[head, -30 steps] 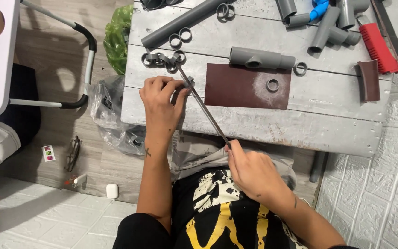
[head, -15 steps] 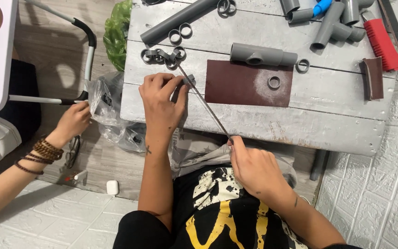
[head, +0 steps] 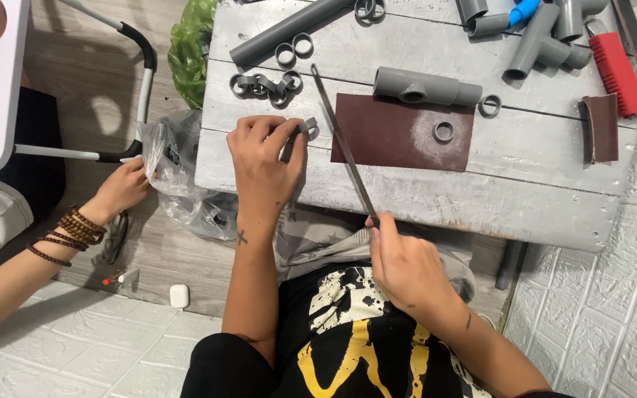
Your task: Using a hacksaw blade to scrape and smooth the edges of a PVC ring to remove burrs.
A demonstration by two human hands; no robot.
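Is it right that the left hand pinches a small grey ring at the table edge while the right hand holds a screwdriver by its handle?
Not quite. The head view shows the right hand holding a long thin metal file, not a screwdriver. The rest stands: the left hand pinches a small grey ring over the grey wooden table.

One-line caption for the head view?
Left hand pinches a grey ring while right hand holds a slim file above the bench.

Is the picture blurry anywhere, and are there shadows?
Head view: mostly sharp; the left hand pinching a grey ring is crisp, as is the right hand holding the file. Soft, even light; faint shadows under the hands on the grey table.
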